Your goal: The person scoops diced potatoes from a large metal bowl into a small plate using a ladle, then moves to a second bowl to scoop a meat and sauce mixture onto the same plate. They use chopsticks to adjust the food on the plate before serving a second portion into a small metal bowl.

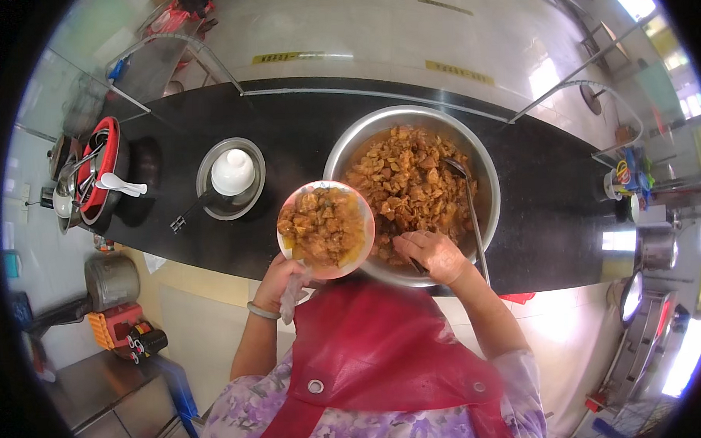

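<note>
My left hand (pixel 280 282) grips the near left rim of a round plate (pixel 326 229) heaped with chunks of stewed meat in brown sauce, with a crumpled translucent plastic or cloth (pixel 293 296) beside the fingers. The plate overlaps the left rim of a large steel basin (pixel 490 173) full of similar stew (pixel 413 182). Over the basin's near part, my right hand (pixel 430 254) is closed around a dark utensil, largely hidden by the fingers; its kind cannot be told. A long-handled metal ladle (pixel 475 220) rests in the basin to the right, its bowl in the stew.
Left of the plate, a steel bowl (pixel 259 190) holds a white bowl (pixel 233 172), with a dark handled utensil (pixel 193 212) across its rim. Farther left stands a red-rimmed container (pixel 113 131) of ladles and white spoons. A metal rail (pixel 369 95) runs along the black counter's (pixel 553 212) far edge.
</note>
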Available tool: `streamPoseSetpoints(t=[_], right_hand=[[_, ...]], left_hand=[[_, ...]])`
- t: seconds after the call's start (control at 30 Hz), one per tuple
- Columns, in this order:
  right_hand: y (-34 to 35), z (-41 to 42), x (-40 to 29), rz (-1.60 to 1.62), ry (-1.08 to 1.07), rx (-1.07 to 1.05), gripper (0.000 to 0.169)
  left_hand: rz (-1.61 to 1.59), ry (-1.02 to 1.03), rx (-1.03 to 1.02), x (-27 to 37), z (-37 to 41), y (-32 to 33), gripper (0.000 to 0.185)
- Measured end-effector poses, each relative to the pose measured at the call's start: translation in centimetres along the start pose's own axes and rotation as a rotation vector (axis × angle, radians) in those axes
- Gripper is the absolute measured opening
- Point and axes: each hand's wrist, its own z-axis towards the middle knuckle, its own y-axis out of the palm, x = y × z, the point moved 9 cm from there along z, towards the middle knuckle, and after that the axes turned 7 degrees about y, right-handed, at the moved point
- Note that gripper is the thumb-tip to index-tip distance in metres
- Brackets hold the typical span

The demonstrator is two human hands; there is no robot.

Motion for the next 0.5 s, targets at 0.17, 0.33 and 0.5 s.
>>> streamPoseSetpoints(t=[0.17,0.33,0.5], right_hand=[[-0.7,-0.1,0.0,-0.044,0.010,0.032,0.036],[-2.5,-0.1,1.7,-0.081,0.067,0.086,0.028],[-7.6,-0.1,5.4,0.219,0.321,0.367,0.013]], left_hand=[[-0.047,0.053,-0.001,1.4,-0.5,1.6,0.037],[-0.045,0.028,-0.008,2.2,-1.0,2.1,0.037],[-0.071,0.046,0.012,1.2,-0.2,1.1,0.036]])
